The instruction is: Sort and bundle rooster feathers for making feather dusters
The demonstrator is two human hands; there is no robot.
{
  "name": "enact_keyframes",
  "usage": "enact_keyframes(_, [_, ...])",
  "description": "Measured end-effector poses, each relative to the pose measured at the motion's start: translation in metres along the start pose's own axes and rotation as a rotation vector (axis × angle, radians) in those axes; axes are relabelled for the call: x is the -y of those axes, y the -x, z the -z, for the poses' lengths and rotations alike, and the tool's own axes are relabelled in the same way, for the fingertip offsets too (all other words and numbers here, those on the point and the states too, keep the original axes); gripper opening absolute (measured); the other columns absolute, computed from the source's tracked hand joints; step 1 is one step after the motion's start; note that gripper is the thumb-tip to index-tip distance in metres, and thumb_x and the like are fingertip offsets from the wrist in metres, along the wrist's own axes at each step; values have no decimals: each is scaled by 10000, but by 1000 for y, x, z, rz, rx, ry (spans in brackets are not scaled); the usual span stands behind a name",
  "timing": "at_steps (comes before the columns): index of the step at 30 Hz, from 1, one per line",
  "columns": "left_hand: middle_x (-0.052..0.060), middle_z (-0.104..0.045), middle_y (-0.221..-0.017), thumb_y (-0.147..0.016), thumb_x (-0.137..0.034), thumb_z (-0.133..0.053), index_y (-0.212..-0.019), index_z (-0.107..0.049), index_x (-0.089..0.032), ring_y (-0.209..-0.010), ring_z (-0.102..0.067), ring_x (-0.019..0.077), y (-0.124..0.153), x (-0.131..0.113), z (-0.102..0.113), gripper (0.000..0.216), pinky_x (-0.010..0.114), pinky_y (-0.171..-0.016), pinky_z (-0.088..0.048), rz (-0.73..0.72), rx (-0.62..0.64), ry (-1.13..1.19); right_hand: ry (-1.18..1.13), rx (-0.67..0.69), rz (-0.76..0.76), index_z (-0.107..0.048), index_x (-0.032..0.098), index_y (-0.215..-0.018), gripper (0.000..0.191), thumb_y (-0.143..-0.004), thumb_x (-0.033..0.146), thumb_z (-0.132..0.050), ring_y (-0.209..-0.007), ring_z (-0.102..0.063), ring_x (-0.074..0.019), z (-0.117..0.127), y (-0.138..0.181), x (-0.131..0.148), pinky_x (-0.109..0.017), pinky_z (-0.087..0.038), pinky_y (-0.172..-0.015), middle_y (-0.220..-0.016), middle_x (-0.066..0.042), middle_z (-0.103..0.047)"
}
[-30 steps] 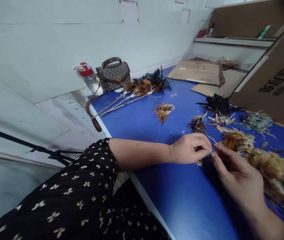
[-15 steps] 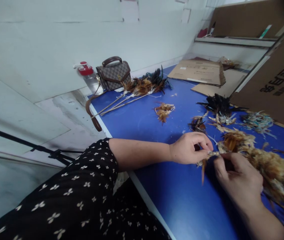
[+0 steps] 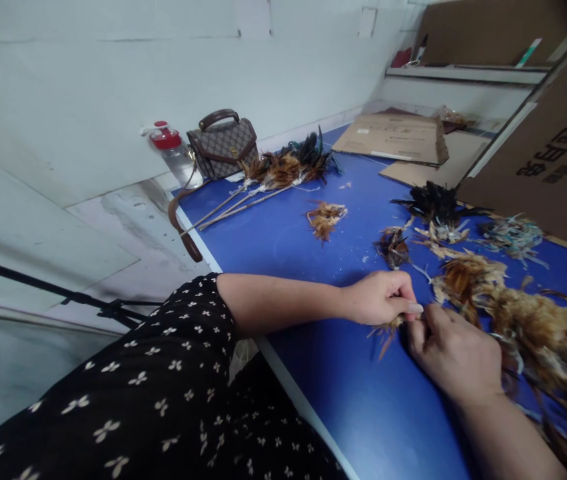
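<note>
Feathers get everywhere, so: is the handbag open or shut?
Shut: the handbag has its flap folded over the front. Whether it's latched, I cannot tell.

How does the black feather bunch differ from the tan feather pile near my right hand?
The black feather bunch is mostly dark; the tan feather pile is golden-brown. The bunch is compact, while the pile spreads far wider. Both lie on the blue table.

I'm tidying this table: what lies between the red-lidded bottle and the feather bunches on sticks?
The brown patterned handbag stands between the red-lidded bottle and the feather bunches, as the head view shows.
</note>
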State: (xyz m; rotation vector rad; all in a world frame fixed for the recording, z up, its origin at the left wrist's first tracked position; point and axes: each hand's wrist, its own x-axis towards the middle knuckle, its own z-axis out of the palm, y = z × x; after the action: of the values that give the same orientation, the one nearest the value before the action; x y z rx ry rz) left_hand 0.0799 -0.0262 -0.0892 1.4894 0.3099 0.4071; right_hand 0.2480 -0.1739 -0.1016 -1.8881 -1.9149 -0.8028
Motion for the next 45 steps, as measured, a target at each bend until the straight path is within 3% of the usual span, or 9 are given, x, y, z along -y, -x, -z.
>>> enact_keyframes(12, [-4,-737,-812,-1069,-267,-797,-920,-668,-180,-635,-603,85,8,-9,0,215,232,-613,-465,51,-95,-216,-4,-22,22,-616,226,-790,433,-1180,399,-545,-609,-522,-167,-2,3,0,-341,-237,-626,-741,-59,-690])
enact_keyframes(17, [10,-748,-894,-994,-254,-919,-957,-665,-166,-762,-671,90,0,0,0,271,237,-740,-559,-59,-104,-8,37,-35,19,-630,220,-810,388,-1159,375,-562,-601,-488,-162,-2,3,-2,-347,-238,-624,-736,-51,-668])
enact_keyframes(20, [0,-721,-969,-931,-282,-988,-1081,-749,-153,-767,-639,70,-1,-3,5,311,231,-757,-552,-125,-97,-74,58,-57,13,-619,223,-825,358,-1155,354,-577,-602,-468,-159,-2,2,-4,-345,-248,-624,-738,-35,-625])
enact_keyframes(25, [-33,-696,-923,-835,-244,-1050,-1218,-817,-159,-707,-597,69,-4,-1,9,456,251,-756,-551,-21,-23,-192,56,-68,-22,-619,224,-844,337,-1162,333,-588,-628,-480,-165,-4,3,-5,-348,-256,-620,-767,-34,-605])
enact_keyframes(29, [28,-798,-936,-874,-165,-998,-1148,-826,-133,-796,-694,109,-12,15,7,324,302,-872,-597,67,-4,-41,57,-110,-34,-672,207,-932,231,-1139,294,-616,-632,-530,-178,-4,1,-2,-348,-285,-608,-794,-49,-660])
enact_keyframes(31, [45,-823,-934,-851,-173,-1024,-1089,-825,-126,-838,-737,127,-18,19,10,314,321,-916,-606,95,-70,52,59,-150,-52,-733,168,-1165,158,-1130,278,-625,-651,-608,-194,-3,0,0,-347,-310,-602,-867,-71,-740])
enact_keyframes(34, [59,-843,-906,-755,-286,-1123,-1030,-814,-114,-813,-747,127,-25,11,25,448,301,-880,-584,108,-199,190,71,-193,-59,-678,131,-1446,359,-1109,246,-639,-663,-697,-213,-2,0,0,-341,-363,-591,-967,-98,-819])
enact_keyframes(39, [127,-867,-965,-839,-379,-1062,-982,-803,-88,-693,-655,88,-38,-16,65,414,239,-663,-450,13,-466,248,68,-168,-27,-655,150,-1495,462,-1044,245,-667,-644,-729,-230,-11,8,-10,-329,-417,-573,-982,-98,-836])
enact_keyframes(45, [169,-836,-1136,-1053,-245,-809,-1295,-764,-77,-852,-730,140,-49,-36,115,298,310,-866,-601,-120,-896,104,-3,-146,-20,-658,141,-1446,382,-1083,248,-608,-666,-760,-260,-15,6,-9,-346,-474,-591,-963,-105,-834])
